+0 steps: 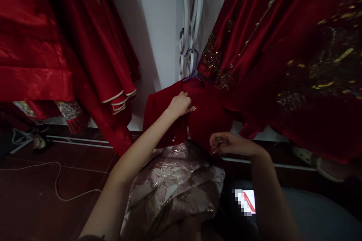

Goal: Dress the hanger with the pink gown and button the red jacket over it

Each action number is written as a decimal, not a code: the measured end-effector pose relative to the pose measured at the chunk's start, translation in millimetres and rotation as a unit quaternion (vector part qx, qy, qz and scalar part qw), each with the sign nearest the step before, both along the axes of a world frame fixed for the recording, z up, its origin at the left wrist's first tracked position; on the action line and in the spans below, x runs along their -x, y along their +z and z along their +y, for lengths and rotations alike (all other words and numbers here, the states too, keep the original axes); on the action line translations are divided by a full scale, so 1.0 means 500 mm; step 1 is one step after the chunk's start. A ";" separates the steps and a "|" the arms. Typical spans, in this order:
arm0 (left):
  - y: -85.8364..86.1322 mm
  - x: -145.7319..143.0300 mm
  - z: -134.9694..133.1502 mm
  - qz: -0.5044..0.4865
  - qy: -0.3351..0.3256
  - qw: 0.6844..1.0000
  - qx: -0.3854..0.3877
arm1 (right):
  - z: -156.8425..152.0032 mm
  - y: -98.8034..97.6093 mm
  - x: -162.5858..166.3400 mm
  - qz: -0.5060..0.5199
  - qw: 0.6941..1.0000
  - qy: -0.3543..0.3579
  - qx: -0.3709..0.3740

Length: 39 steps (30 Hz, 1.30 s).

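A short red jacket [212, 116] hangs on a purple hanger [195, 64], its front lying partly apart. My left hand [180, 104] is closed on the jacket's front edge just below the neck opening, beside a pearly flower-shaped button [193, 109]. By the jacket's lower right side, my right hand [233, 144] has its fingers curled round a small glittering ornament [213, 150]; whether this is fixed to the jacket is too dark to tell. Beneath the jacket spreads a shiny pinkish-gold cloth [181, 180].
Red garments [93, 41] hang on the left, and sequinned red dresses [299, 56] on the right. White hangers [185, 11] are at the back. A lit screen [249, 201] is at lower right, near a pale clog [319, 163]. A cable [59, 180] crosses the tiled floor.
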<state>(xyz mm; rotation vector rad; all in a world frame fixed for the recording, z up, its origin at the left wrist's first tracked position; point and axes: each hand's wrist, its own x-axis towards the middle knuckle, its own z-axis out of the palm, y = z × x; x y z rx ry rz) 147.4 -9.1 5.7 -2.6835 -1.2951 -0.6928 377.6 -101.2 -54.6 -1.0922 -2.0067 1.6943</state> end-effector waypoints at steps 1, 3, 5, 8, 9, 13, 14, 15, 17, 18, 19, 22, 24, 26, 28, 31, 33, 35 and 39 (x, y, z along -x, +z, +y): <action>0.000 0.001 0.002 0.019 -0.007 1.000 -0.007 | -0.001 0.001 -0.004 -0.005 1.000 0.003 0.000; -0.003 0.003 0.003 0.051 -0.019 0.998 -0.026 | -0.004 0.004 -0.009 -0.022 1.000 0.013 -0.002; -0.009 0.005 0.002 0.072 -0.029 0.996 -0.049 | -0.005 0.007 -0.008 -0.038 0.999 0.027 -0.004; -0.017 0.009 -0.001 0.077 -0.049 0.993 -0.070 | -0.003 0.012 -0.001 -0.044 0.998 0.040 -0.023; -0.018 0.011 -0.002 0.075 -0.060 0.993 -0.075 | -0.003 0.013 0.001 -0.043 0.998 0.041 -0.032; -0.023 0.021 -0.005 0.085 -0.100 0.985 -0.111 | -0.001 0.017 0.008 -0.029 0.997 0.016 -0.073; -0.024 0.023 -0.005 0.090 -0.105 0.982 -0.126 | -0.001 0.020 0.011 -0.022 0.996 -0.001 -0.086; -0.026 0.025 -0.004 0.097 -0.109 0.979 -0.141 | 0.001 0.023 0.015 -0.011 0.994 -0.024 -0.106; -0.028 0.027 -0.003 0.112 -0.113 0.973 -0.166 | 0.009 0.034 0.031 0.019 0.984 -0.080 -0.161; -0.028 0.027 -0.002 0.120 -0.116 0.970 -0.177 | 0.017 0.042 0.043 0.041 0.974 -0.109 -0.193; -0.029 0.027 -0.001 0.129 -0.118 0.967 -0.186 | 0.027 0.050 0.058 0.068 0.962 -0.140 -0.222; -0.032 0.025 0.001 0.134 -0.111 0.961 -0.214 | 0.069 0.080 0.113 0.160 0.922 -0.236 -0.261; -0.036 0.025 -0.001 0.127 -0.092 0.960 -0.232 | 0.101 0.097 0.152 0.202 0.893 -0.314 -0.252; -0.043 0.029 -0.007 0.118 -0.062 0.961 -0.242 | 0.129 0.110 0.186 0.229 0.869 -0.361 -0.250; -0.050 0.039 -0.014 0.085 -0.007 0.966 -0.243 | 0.149 0.116 0.215 0.224 0.857 -0.387 -0.255; -0.055 0.061 -0.023 -0.020 0.133 0.964 -0.231 | 0.163 0.108 0.244 0.115 0.826 -0.467 -0.295; -0.053 0.075 -0.026 -0.079 0.228 0.947 -0.212 | 0.168 0.093 0.252 0.002 0.773 -0.534 -0.343; -0.047 0.085 -0.025 -0.107 0.288 0.932 -0.190 | 0.173 0.074 0.248 -0.092 0.721 -0.568 -0.386; -0.032 0.111 -0.006 -0.132 0.306 0.928 -0.167 | 0.185 0.048 0.197 -0.199 0.685 -0.574 -0.403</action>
